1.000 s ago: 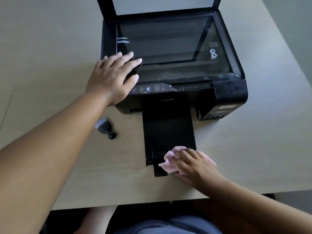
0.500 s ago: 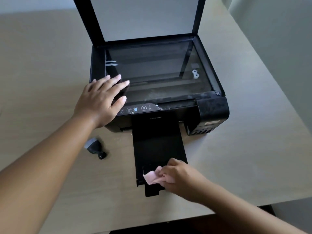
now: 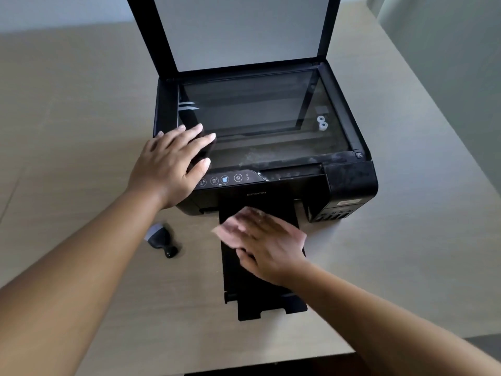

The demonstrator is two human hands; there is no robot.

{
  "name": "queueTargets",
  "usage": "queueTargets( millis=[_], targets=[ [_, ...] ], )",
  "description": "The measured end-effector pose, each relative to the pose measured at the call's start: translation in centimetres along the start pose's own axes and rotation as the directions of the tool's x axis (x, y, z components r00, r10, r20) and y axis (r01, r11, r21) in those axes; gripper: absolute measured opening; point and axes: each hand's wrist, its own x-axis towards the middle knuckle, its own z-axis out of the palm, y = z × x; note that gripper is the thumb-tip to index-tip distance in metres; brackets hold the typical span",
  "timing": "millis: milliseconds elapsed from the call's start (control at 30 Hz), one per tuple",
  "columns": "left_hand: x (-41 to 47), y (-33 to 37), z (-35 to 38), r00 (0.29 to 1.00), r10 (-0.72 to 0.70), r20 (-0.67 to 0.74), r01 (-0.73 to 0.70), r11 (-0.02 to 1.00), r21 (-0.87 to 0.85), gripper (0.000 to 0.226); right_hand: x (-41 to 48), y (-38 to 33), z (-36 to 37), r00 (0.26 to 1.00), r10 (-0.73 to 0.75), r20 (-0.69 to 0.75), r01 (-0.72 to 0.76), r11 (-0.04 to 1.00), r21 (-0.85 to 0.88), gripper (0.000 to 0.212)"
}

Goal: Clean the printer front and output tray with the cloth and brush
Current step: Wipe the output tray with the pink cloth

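A black printer (image 3: 349, 183) stands on the table with its scanner lid (image 3: 244, 31) raised and the glass bare. Its black output tray (image 3: 260, 297) sticks out toward me. My left hand (image 3: 173, 161) lies flat on the printer's front left corner, fingers spread over the glass edge. My right hand (image 3: 268, 245) presses a pink cloth (image 3: 230, 232) onto the inner part of the tray, close to the printer's front; hand and cloth are blurred. A small brush (image 3: 160, 238) with a black handle and grey bristles lies on the table left of the tray.
The beige table (image 3: 393, 267) reaches out on both sides of the printer; its near edge runs just behind the tray's tip. A pale wall stands to the right. Dusty smears show along the printer's front ledge (image 3: 298, 158).
My right hand has slid the cloth from the tray's outer tip up toward the printer front. The left hand has stayed on the printer corner. The view has tilted up.
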Motion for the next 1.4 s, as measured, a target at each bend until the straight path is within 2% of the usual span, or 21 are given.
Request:
queueTargets(
  millis=[33, 67, 133, 200, 267, 333, 400, 467, 500, 533, 600, 667, 733, 833, 933, 1067, 1133, 1200, 1300, 1333, 1400],
  targets=[
    [0.0, 0.0, 0.0, 1.0, 0.001, 0.0, -0.001, 1.0, 0.0, 0.057, -0.4, 1.0, 0.1, 0.994, -0.113, 0.008, 0.113, 0.994, -0.008, 0.046],
    [0.0, 0.0, 0.0, 1.0, 0.001, 0.0, -0.001, 1.0, 0.001, 0.056, -0.8, 2.3, 0.1, 0.992, -0.123, 0.001, 0.123, 0.992, -0.032, 0.042],
    [0.0, 0.0, 0.1, 1.0, -0.001, -0.002, 0.001, 1.0, 0.003, 0.056, -1.2, 4.2, -0.1, 0.985, 0.154, -0.073, -0.159, 0.985, -0.068, 0.04],
    [0.0, 0.0, 0.1, 1.0, 0.001, -0.003, -0.001, 1.0, 0.004, 0.055, -0.4, 3.6, 0.1, 0.888, 0.448, -0.105, -0.457, 0.884, -0.098, 0.043],
    [0.0, 0.0, 0.1, 1.0, -0.001, -0.001, 0.001, 1.0, 0.002, 0.055, 1.4, 1.4, 0.8, 0.854, 0.514, -0.086, -0.521, 0.837, -0.17, 0.044],
    [0.1, 0.0, 0.1, 1.0, -0.002, 0.001, 0.002, 1.0, 0.002, 0.056, 2.6, -0.8, 1.3, 0.907, 0.414, -0.077, -0.42, 0.903, -0.087, 0.043],
    [0.1, 0.0, 0.1, 1.0, -0.002, 0.004, 0.002, 1.0, 0.003, 0.056, 2.1, -1.4, 1.3, 0.989, 0.141, -0.037, -0.141, 0.99, -0.018, 0.042],
    [0.0, -0.1, 0.2, 1.0, -0.003, 0.002, 0.003, 1.0, 0.002, 0.055, -0.1, -0.3, 1.0, 0.993, -0.12, 0.01, 0.12, 0.993, -0.019, 0.038],
    [0.0, -0.1, 0.2, 1.0, -0.004, -0.002, 0.004, 1.0, -0.001, 0.055, -1.6, 0.6, 0.9, 0.985, -0.169, 0.025, 0.17, 0.984, -0.044, 0.037],
    [0.1, -0.1, 0.1, 1.0, -0.005, -0.006, 0.005, 1.0, -0.005, 0.055, -3.0, 1.6, 0.9, 0.99, -0.143, 0.013, 0.143, 0.987, -0.078, 0.038],
    [0.1, 0.0, 0.1, 1.0, -0.005, -0.009, 0.005, 1.0, -0.005, 0.055, -4.7, 2.7, 1.1, 0.994, 0.082, -0.073, -0.088, 0.992, -0.093, 0.041],
    [0.1, 0.0, 0.1, 1.0, -0.008, -0.004, 0.008, 1.0, -0.005, 0.055, -3.5, 1.5, 1.3, 0.931, 0.346, -0.117, -0.357, 0.929, -0.099, 0.041],
    [0.1, 0.1, 0.1, 1.0, -0.008, 0.005, 0.008, 1.0, -0.008, 0.056, -1.2, -0.8, 1.9, 0.892, 0.438, -0.109, -0.448, 0.889, -0.095, 0.043],
    [0.1, 0.0, 0.0, 1.0, -0.009, 0.005, 0.009, 1.0, -0.013, 0.056, 0.1, -2.5, 1.4, 0.987, 0.159, -0.004, -0.159, 0.987, -0.034, 0.039],
    [0.2, -0.2, 0.0, 1.0, -0.013, 0.011, 0.014, 1.0, -0.019, 0.055, -2.9, -1.6, 0.6, 0.981, -0.164, 0.106, 0.161, 0.986, 0.039, 0.049],
    [0.1, 0.3, 0.1, 1.0, -0.016, 0.021, 0.017, 1.0, -0.019, 0.055, -7.7, 1.2, 0.3, 0.946, -0.285, 0.153, 0.279, 0.958, 0.062, 0.035],
    [0.1, 0.2, 0.1, 1.0, -0.017, 0.022, 0.017, 1.0, -0.018, 0.054, -7.8, 1.3, -0.2, 0.965, -0.228, 0.13, 0.233, 0.972, -0.023, 0.035],
    [0.1, -0.1, 0.0, 0.999, -0.022, 0.029, 0.023, 0.999, -0.023, 0.054, -5.9, -0.2, -0.2, 0.998, -0.056, 0.01, 0.056, 0.998, -0.021, 0.042],
    [0.1, 0.0, 0.2, 0.999, -0.017, 0.032, 0.017, 1.0, -0.021, 0.053, -2.0, -2.8, 0.5, 0.904, 0.344, -0.254, -0.293, 0.931, 0.217, 0.038],
    [0.1, -0.1, 0.2, 0.999, -0.017, 0.031, 0.017, 1.0, -0.022, 0.053, -0.8, -3.6, 0.6, 0.88, 0.397, -0.262, -0.346, 0.912, 0.22, 0.038],
    [0.1, -0.3, 0.2, 0.999, -0.017, 0.035, 0.018, 0.999, -0.03, 0.053, 0.5, -5.2, 0.7, 0.95, 0.279, -0.138, -0.274, 0.96, 0.057, 0.048]
  ],
)
